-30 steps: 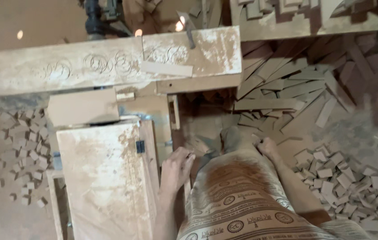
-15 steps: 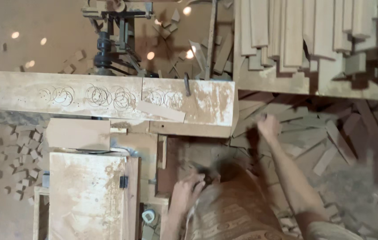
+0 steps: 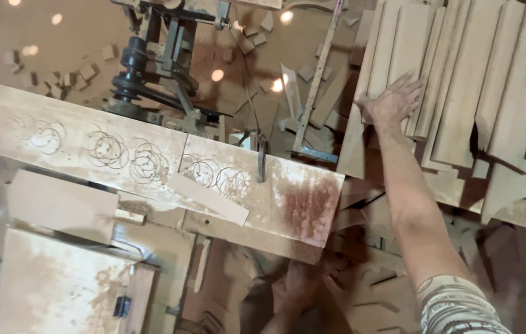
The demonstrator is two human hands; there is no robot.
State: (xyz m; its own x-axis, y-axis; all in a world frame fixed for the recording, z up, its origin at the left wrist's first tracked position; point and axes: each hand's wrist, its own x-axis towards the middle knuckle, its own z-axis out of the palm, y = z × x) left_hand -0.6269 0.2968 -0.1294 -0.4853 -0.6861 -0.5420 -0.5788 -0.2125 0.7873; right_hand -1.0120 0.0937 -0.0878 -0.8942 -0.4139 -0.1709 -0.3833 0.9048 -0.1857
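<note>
Below bench, left hand (image 3: 303,287) half hidden, blurred

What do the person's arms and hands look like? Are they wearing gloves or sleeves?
No gloves: both hands are bare. The right hand shows spread bare fingers, and its arm is bare up to a short sleeve, pale with dark curly patterns and a banded edge. The left hand is low in the picture, in shadow and dusty-looking; no sleeve shows on that arm. No watch or rings are visible.
</note>
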